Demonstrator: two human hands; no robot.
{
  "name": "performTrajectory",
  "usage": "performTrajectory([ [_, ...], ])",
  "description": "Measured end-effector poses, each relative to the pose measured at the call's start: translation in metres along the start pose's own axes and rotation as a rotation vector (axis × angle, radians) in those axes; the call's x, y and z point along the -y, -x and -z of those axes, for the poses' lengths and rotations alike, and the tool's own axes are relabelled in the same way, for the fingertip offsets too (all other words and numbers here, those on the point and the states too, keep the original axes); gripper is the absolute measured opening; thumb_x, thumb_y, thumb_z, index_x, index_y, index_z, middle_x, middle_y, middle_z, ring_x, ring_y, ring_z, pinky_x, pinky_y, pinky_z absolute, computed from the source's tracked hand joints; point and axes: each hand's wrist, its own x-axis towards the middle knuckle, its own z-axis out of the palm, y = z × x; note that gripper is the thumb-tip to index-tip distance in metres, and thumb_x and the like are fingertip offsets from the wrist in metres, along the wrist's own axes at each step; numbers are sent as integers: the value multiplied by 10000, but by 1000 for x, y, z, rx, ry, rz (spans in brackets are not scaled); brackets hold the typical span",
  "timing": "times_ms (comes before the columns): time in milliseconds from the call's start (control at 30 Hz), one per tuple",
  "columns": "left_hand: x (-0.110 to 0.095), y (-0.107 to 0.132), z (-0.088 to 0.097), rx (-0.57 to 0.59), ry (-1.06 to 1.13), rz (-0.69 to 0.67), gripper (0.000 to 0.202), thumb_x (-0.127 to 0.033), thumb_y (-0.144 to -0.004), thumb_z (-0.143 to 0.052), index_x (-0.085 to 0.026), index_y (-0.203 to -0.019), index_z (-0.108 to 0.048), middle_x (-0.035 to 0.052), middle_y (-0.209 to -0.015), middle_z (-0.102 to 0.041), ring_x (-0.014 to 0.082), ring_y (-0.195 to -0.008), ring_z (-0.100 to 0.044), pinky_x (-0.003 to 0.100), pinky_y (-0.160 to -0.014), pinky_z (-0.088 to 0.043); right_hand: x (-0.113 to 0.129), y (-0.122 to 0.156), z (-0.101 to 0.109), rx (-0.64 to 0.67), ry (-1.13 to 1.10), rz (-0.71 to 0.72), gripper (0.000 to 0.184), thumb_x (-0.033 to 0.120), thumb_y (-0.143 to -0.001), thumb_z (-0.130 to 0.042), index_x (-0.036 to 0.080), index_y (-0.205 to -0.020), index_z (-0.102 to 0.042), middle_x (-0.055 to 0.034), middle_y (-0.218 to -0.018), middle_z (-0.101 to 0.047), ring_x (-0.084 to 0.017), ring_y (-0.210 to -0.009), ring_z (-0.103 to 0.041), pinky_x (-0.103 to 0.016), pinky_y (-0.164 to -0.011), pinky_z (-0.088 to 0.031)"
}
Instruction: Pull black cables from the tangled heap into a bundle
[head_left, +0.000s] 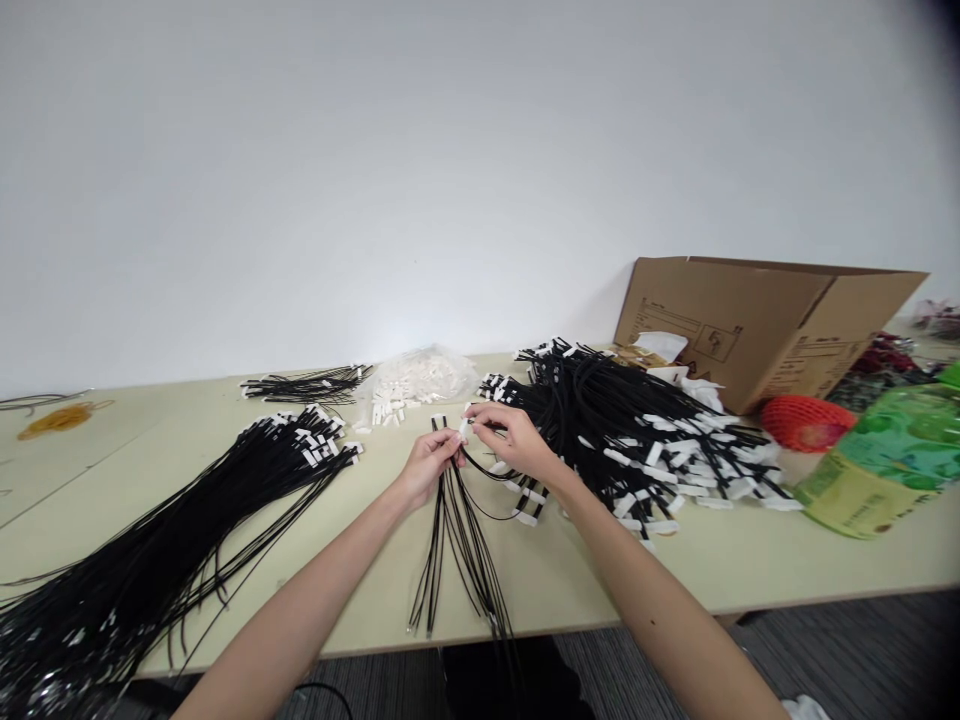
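Note:
Above the middle of the table, my left hand (429, 465) pinches a black cable close to its white connector (463, 428). My right hand (516, 440) has its thumb and fingers closed at the same connector from the other side; the fingertips partly cover it. Below the hands, a small bunch of black cables (469, 545) fans toward the table's front edge. Just behind is a clear plastic bag (427, 378) of small white pieces, some spilled in front of it. A big pile of black cables with white ends (600, 420) lies beside my right hand.
To the left stretches a long bundle of black cables (187, 510), with a smaller bundle (304, 384) behind it. At right stand an open cardboard box (750, 320), a red netted object (806, 423) and a tilted green bottle (877, 460). Yellow bands (60, 420) lie far left.

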Motion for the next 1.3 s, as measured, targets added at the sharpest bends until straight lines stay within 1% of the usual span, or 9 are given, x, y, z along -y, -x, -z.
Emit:
performTrajectory([
  [267, 2, -1, 1, -7, 21, 12, 230, -332, -639, -691, -114, -687, -637, -5, -574, -520, 85, -530, -483, 215, -555, -358, -6, 0, -3, -21, 75, 37, 148, 161, -812, -471, 168, -706, -575, -72, -922, -631, -160, -881, -577, -294, -807, -439],
  [367, 4, -4, 5, -73, 82, 35, 227, -318, -620, -707, -116, -705, -649, 2, -616, -543, 83, -559, -491, 210, -567, -368, -12, 1, -9, -98, 249, 73, 112, 175, -818, -484, 172, -805, -595, -71, -954, -621, -182, -923, -545, -346, -859, -419],
  [467, 5, -7, 10, -174, 165, 51, 219, -285, -593, -726, -122, -721, -656, 12, -681, -574, 83, -609, -500, 205, -585, -380, -11, 4, -14, -128, 475, 144, 200, 182, -828, -474, 163, -999, -576, -95, -1064, -571, -220, -1042, -464, -399, -917, -381],
  [567, 4, -9, 13, -253, 239, 55, 200, -248, -580, -728, -127, -720, -653, 12, -707, -590, 91, -645, -513, 209, -601, -392, -2, 7, -18, -67, 624, 261, 250, 185, -839, -457, 183, -1070, -553, -91, -1119, -540, -235, -1109, -402, -417, -931, -363],
  [700, 2, -9, 13, -295, 303, 64, 163, -208, -589, -712, -130, -712, -638, -2, -677, -590, 82, -606, -506, 206, -573, -387, 7, 8, -23, 86, 678, 422, 156, 191, -834, -475, 200, -937, -592, -55, -1069, -556, -211, -1073, -418, -392, -927, -355],
  [800, 1, -9, 12, -282, 314, 77, 144, -205, -616, -691, -121, -717, -634, 8, -688, -599, 86, -617, -516, 206, -570, -390, 4, 9, -25, 137, 714, 441, 135, 145, -832, -463, 179, -834, -593, -48, -991, -570, -188, -1016, -442, -356, -896, -365],
  [1000, 0, -8, 8, -179, 391, 86, 130, -190, -631, -685, -115, -723, -631, 3, -685, -603, 73, -593, -512, 196, -560, -387, -3, 9, -25, 12, 798, 484, 132, 141, -849, -459, 174, -871, -585, -44, -922, -574, -174, -919, -460, -316, -795, -378],
  [1167, -1, -6, 5, -103, 417, 59, 129, -190, -623, -695, -112, -705, -633, 2, -655, -606, 72, -582, -509, 190, -567, -385, 2, 10, -25, 2, 845, 537, 120, 149, -855, -458, 171, -849, -576, -46, -954, -569, -166, -901, -458, -315, -797, -367],
  [1300, -1, -5, 3, -91, 410, 55, 135, -194, -617, -702, -107, -695, -634, 8, -664, -614, 78, -600, -518, 190, -582, -391, 2, 11, -25, 9, 880, 572, 125, 128, -851, -454, 167, -822, -569, -43, -958, -565, -161, -887, -461, -318, -820, -363],
])
